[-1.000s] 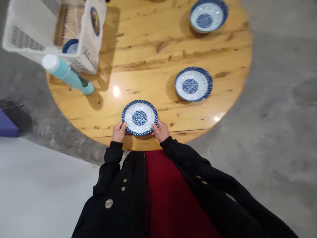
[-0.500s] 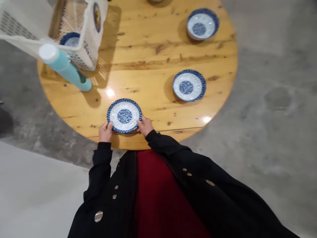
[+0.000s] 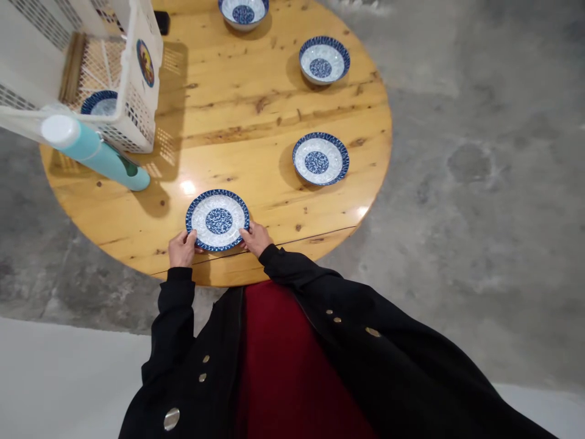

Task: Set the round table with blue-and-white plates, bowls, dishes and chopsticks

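A round blue-and-white bowl [image 3: 218, 220] with a dark blue patterned rim is held between my two hands near the front edge of the wooden table [image 3: 228, 171]. My left hand [image 3: 181, 249] pinches its lower left rim, thumb on top. On the lower right rim my right hand [image 3: 256, 238] grips in the same way, with its other fingers partly hidden under the rim. Whether the bowl touches the tabletop I cannot tell. To its right stands a matching bowl [image 3: 320, 159].
Farther back are two more bowls, one at the right [image 3: 324, 60] and one at the top [image 3: 243, 13]. A white plastic basket [image 3: 139, 110] at the left contains another bowl [image 3: 101, 103]. Before it stands a turquoise bottle-like object [image 3: 98, 152]. A black object [image 3: 161, 22] lies behind.
The camera view has shifted, so the table and everything on it appear farther left, and the top bowl shows more. Both hands still grip the same bowl.
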Action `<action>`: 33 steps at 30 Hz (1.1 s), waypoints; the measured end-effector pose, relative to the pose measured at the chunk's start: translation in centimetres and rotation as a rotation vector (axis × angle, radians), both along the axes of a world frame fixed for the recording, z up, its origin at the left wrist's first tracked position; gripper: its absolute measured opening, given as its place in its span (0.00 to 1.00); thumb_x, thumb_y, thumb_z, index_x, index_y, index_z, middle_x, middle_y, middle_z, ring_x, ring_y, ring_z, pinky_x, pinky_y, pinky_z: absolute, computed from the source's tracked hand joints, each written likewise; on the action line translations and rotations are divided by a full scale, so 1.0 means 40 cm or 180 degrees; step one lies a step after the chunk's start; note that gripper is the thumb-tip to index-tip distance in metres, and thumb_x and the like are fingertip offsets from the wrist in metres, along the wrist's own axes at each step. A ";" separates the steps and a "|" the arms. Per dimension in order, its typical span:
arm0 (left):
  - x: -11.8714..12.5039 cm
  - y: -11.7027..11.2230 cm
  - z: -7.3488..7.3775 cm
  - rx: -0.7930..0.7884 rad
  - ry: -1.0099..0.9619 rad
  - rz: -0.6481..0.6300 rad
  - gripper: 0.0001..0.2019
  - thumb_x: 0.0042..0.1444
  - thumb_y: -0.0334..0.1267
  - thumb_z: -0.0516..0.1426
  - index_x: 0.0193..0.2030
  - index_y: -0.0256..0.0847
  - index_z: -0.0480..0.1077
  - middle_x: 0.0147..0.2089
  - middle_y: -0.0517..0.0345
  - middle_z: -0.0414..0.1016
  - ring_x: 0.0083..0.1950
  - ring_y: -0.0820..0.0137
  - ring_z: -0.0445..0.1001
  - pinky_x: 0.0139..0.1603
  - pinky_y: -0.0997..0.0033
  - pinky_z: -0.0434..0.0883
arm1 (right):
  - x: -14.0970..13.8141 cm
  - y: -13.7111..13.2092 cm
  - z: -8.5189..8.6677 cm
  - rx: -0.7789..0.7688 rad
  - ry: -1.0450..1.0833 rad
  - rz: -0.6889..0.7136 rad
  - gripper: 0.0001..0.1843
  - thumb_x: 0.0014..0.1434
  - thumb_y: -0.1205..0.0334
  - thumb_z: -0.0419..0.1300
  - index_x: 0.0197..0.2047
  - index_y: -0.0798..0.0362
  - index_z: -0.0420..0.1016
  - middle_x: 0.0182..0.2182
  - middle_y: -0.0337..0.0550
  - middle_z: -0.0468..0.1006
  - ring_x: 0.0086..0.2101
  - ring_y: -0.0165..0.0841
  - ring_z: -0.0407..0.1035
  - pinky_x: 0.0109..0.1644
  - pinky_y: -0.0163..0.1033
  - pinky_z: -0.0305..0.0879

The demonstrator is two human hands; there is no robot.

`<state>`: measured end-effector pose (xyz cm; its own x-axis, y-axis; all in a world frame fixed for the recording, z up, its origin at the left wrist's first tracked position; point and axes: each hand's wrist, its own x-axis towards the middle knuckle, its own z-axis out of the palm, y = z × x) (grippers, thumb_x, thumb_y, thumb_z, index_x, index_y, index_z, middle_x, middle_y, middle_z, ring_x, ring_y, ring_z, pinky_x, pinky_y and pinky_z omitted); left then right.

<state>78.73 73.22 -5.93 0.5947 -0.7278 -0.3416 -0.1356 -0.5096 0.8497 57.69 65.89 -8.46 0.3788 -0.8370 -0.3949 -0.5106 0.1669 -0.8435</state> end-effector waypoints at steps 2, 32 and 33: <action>-0.002 -0.003 -0.002 -0.0036 0.0042 0.0040 0.16 0.49 0.47 0.59 0.21 0.41 0.61 0.16 0.67 0.61 0.16 0.71 0.68 0.17 0.75 0.67 | 0.002 0.001 0.003 0.0059 0.0057 -0.0109 0.08 0.63 0.58 0.54 0.41 0.52 0.70 0.23 0.38 0.78 0.28 0.35 0.78 0.39 0.39 0.74; 0.005 0.021 -0.008 -0.0216 0.0041 0.0250 0.16 0.52 0.44 0.58 0.20 0.42 0.59 0.16 0.67 0.58 0.16 0.73 0.67 0.16 0.77 0.62 | 0.027 0.022 -0.015 0.0554 -0.0195 -0.0192 0.07 0.59 0.58 0.55 0.37 0.52 0.66 0.15 0.36 0.73 0.20 0.38 0.76 0.19 0.33 0.70; 0.007 0.020 -0.008 -0.0211 0.0007 0.0257 0.15 0.51 0.44 0.58 0.20 0.41 0.60 0.17 0.67 0.59 0.16 0.73 0.68 0.16 0.77 0.62 | 0.029 0.021 -0.017 0.0555 -0.0214 -0.0194 0.06 0.59 0.58 0.55 0.36 0.52 0.66 0.15 0.36 0.73 0.20 0.38 0.77 0.19 0.33 0.70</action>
<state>79.00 74.03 -6.24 0.6515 -0.6986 -0.2957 -0.0944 -0.4615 0.8821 58.84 66.74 -9.14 0.3598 -0.7805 -0.5113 -0.4385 0.3423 -0.8310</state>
